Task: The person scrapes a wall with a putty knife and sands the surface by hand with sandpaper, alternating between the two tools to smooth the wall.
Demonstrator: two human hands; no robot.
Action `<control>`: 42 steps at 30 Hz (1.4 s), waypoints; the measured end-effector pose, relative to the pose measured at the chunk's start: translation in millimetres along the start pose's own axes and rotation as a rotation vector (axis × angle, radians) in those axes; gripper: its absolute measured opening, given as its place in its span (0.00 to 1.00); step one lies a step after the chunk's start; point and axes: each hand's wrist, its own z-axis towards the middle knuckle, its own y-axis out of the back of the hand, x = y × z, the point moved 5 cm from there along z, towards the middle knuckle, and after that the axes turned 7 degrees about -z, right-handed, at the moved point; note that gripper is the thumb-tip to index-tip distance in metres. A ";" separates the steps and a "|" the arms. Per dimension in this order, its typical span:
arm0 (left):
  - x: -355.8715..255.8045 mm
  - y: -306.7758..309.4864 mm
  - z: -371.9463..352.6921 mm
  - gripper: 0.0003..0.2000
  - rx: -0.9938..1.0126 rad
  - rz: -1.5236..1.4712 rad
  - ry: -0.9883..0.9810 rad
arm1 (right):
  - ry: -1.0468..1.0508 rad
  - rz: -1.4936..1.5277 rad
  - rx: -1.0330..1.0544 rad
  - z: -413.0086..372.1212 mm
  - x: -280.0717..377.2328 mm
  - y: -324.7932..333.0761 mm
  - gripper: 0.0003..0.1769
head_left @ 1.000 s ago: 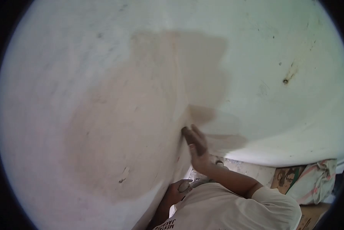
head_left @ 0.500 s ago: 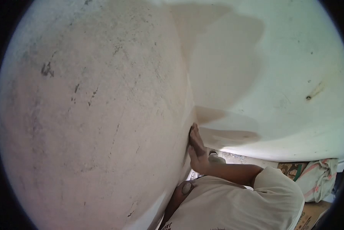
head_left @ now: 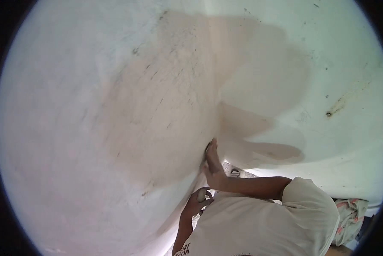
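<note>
My right hand (head_left: 215,168) reaches across from the right, its fingers stretched out together and laid along the pale left wall (head_left: 114,119) near the corner. A narrow dark edge shows at its fingertips, against the wall. Lower down, in front of my shirt, my left hand (head_left: 195,202) curls its fingers around a pale, rounded lump (head_left: 201,195), close to the same wall. What the lump is made of does not show.
The right wall (head_left: 276,68) meets the left one at a corner and has a rusty hole (head_left: 328,114). Dark marks and shadows lie over both walls. A shoe (head_left: 235,173) shows on the floor below. A crumpled grey sack (head_left: 351,217) sits at lower right.
My view has shifted, with more of the left hand showing; its fingers are now seen around the lump. My right hand appears slightly lower and farther left, still along the wall.
</note>
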 end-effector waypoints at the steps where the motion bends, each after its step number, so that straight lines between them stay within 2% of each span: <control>1: 3.4 -7.0 -0.5 0.20 -0.026 0.109 -0.022 | 0.083 0.030 0.054 -11.3 9.3 -3.3 0.34; 3: 20.1 -16.6 -0.8 0.22 -0.091 0.243 -0.043 | 0.190 -0.018 0.127 -15.6 9.0 -4.8 0.35; 6: 41.1 -35.2 -14.9 0.23 -0.152 0.226 -0.028 | -0.067 -0.257 0.080 22.1 -21.3 21.7 0.39; 7: 46.3 -40.6 -19.2 0.23 -0.123 0.186 0.015 | -0.072 -0.197 0.062 25.1 -21.8 24.1 0.39; 9: 66.1 -45.8 -22.1 0.23 -0.167 0.260 -0.085 | -0.080 -0.080 0.017 27.0 -20.3 23.9 0.39; 10: 76.6 -49.3 -22.3 0.22 -0.192 0.292 -0.134 | -0.056 -0.083 0.040 17.0 -15.4 14.8 0.37; 12: 86.2 -58.4 -27.9 0.22 -0.208 0.215 -0.113 | -0.011 -0.082 0.103 -25.3 2.1 -11.7 0.34; 13: 88.0 -61.4 -30.1 0.22 -0.220 0.179 -0.107 | 0.077 -0.030 0.165 -45.4 12.9 -20.8 0.36; 15: 85.4 -68.2 -39.3 0.21 -0.269 0.164 -0.070 | -0.147 0.253 0.269 -53.2 -13.2 -31.2 0.36; 17: 86.9 -72.9 -51.7 0.20 -0.353 0.144 -0.079 | -0.040 0.411 0.036 -38.7 -16.1 -16.8 0.31; 18: 88.8 -74.5 -59.5 0.20 -0.411 0.132 -0.107 | 0.041 -0.058 0.116 -9.6 -3.5 10.7 0.30; 20: 90.8 -76.0 -77.2 0.19 -0.533 0.119 -0.148 | -0.018 0.020 0.044 23.7 -4.8 30.5 0.31; 23: 107.3 -86.6 -99.7 0.19 -0.726 0.106 -0.160 | -0.061 0.248 0.113 3.0 17.5 15.2 0.29; 24: 110.8 -94.8 -105.8 0.19 -0.783 0.039 -0.156 | 0.055 0.159 0.229 -20.8 22.4 4.8 0.31; 26: 118.2 -113.1 -117.1 0.19 -0.887 -0.094 -0.143 | 0.133 0.340 0.504 -58.5 55.3 8.8 0.30; 27: 123.5 -122.1 -122.1 0.18 -0.905 -0.172 -0.162 | 0.076 0.389 0.651 -79.8 64.9 9.2 0.28; 28: 125.7 -131.0 -124.8 0.18 -0.945 -0.244 -0.180 | -0.085 0.562 0.825 -103.0 62.2 8.2 0.26; 29: 126.7 -139.6 -127.5 0.19 -0.984 -0.316 -0.197 | -0.038 0.653 0.839 -116.1 67.1 12.8 0.23; 31: 124.0 -157.3 -133.3 0.19 -1.042 -0.518 -0.304 | -0.471 0.513 1.439 -187.5 25.6 1.0 0.19; 34: 127.3 -174.6 -142.7 0.20 -1.122 -0.733 -0.503 | -0.231 0.692 1.495 -231.2 25.4 13.6 0.22; 37: 147.5 -183.9 -146.3 0.14 -1.263 -0.710 -0.515 | -0.094 0.697 1.500 -228.2 50.9 47.4 0.21; 40: 142.8 -195.1 -156.2 0.12 -1.342 -0.699 -0.494 | 0.072 0.798 1.445 -221.3 80.9 65.4 0.18; 42: 137.8 -202.4 -159.6 0.11 -1.364 -0.707 -0.503 | 0.052 0.786 1.466 -230.6 76.3 65.6 0.20</control>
